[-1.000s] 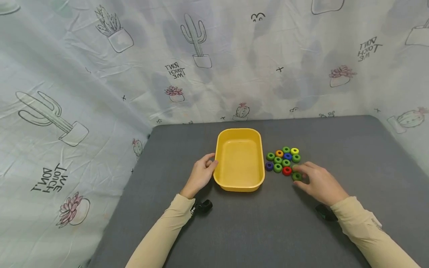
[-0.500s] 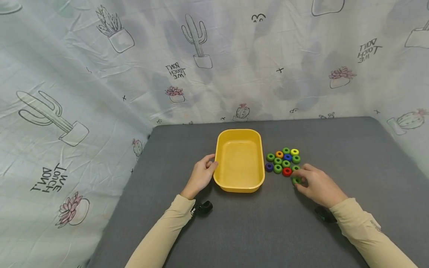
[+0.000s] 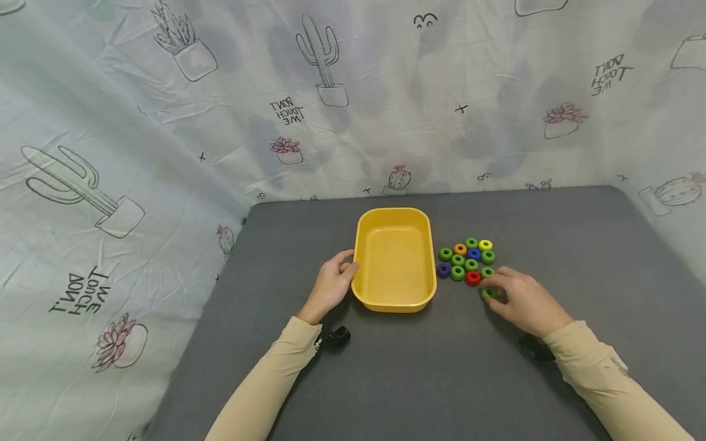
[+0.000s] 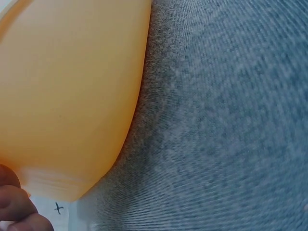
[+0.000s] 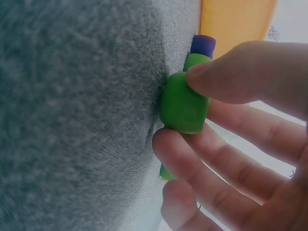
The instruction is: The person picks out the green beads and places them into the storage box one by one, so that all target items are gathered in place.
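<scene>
My left hand [image 3: 329, 285] grips the left rim of a yellow plastic tub [image 3: 394, 266], which has nothing in it. In the left wrist view, fingertips [image 4: 17, 204] curl at the wall of the tub [image 4: 72, 96]. Over on the right, my right hand [image 3: 526, 303] pinches a thick green bead [image 5: 185, 103] between thumb and fingers, low at the grey tabletop. This bead is the one nearest me. Just beyond it lie another green bead [image 3: 487, 272] and a red bead [image 3: 472, 278].
Right of the tub, several more beads form a loose cluster, among them a purple bead [image 3: 444, 270], a blue bead [image 3: 473, 253], an orange bead [image 3: 460, 248] and a yellow bead [image 3: 485, 245]. Behind the grey table [image 3: 408, 373] hangs a patterned cloth [image 3: 364, 98].
The pinched green bead has shifted slightly toward me, away from the cluster, and the green bead behind it shows more. My left hand stays on the tub. The head view tilts a little.
</scene>
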`<state>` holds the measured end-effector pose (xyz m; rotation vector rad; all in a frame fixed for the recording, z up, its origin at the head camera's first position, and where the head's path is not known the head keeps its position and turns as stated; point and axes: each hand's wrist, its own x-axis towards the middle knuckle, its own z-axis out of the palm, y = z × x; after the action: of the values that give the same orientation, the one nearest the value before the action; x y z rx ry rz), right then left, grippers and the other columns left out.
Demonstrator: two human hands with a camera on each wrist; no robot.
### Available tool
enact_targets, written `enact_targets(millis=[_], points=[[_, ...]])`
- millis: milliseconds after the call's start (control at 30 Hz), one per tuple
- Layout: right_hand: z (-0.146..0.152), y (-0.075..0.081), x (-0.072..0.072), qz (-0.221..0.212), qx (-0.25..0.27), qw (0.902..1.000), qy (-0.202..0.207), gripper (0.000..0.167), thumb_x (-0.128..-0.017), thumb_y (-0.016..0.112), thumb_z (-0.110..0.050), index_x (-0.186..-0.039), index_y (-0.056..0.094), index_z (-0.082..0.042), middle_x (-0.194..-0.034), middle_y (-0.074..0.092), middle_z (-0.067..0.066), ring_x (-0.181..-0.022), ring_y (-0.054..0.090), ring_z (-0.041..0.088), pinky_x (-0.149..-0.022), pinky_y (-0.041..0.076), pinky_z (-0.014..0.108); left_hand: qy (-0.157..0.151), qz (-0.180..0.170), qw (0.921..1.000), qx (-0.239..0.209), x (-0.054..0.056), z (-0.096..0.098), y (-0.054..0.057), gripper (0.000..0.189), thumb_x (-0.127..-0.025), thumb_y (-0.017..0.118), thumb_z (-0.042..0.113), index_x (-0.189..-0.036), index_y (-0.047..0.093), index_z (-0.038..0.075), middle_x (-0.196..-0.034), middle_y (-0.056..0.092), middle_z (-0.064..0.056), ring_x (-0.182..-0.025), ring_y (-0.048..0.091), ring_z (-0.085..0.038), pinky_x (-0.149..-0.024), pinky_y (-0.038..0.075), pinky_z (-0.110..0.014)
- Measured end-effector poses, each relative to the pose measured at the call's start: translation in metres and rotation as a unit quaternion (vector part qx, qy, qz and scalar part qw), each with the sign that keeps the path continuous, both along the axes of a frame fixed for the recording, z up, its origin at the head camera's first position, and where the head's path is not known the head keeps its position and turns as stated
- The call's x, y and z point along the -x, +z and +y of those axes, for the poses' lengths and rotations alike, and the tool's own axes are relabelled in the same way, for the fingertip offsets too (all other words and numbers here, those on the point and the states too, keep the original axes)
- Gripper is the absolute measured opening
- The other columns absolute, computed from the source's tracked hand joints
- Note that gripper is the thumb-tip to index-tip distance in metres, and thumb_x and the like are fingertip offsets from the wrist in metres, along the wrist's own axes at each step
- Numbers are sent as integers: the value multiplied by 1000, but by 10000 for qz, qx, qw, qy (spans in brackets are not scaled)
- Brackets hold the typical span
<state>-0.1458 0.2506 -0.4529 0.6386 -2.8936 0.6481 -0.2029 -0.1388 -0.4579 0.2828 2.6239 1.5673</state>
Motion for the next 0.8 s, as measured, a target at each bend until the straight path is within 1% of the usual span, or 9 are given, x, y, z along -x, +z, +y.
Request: enact_targets(millis=[233,433,600,800], points=[[-2,3,1,81,78,9999,28,22,-83,83,-6,-105,78,-8,-84,56,-4,-70,48,7,-60,41,29,3,15,10000,15,0,0,1,46,-109,53,20,-152,51,3,-77,65,-8,-51,44,-13,-51,37,-25],[-4,5,0,213,175,9996,58,23,-82,85,-5,-105,78,-8,-84,56,-4,-69,49,7,-60,42,27,9,-36,10000,15,0,1,-1,46,-109,54,22,-152,51,4,-81,68,-7,-52,46,-13,-52,38,-26],[-8,13,1,205,230,9995,77,23,-84,84,-6,-106,77,-8,-90,61,-2,-74,54,10,-60,45,28,39,-20,10000,60,0,1,-2,46,-109,54,23,-151,52,5,-82,69,-6,-54,48,-14,-53,39,-26],[-18,27,8,275,396,9988,102,22,-86,83,-6,-108,78,-8,-95,64,1,-78,58,13,-63,50,29,2,-40,10000,-13,0,0,-2,46,-109,54,22,-151,51,3,-80,68,-10,-52,46,-14,-51,38,-26]])
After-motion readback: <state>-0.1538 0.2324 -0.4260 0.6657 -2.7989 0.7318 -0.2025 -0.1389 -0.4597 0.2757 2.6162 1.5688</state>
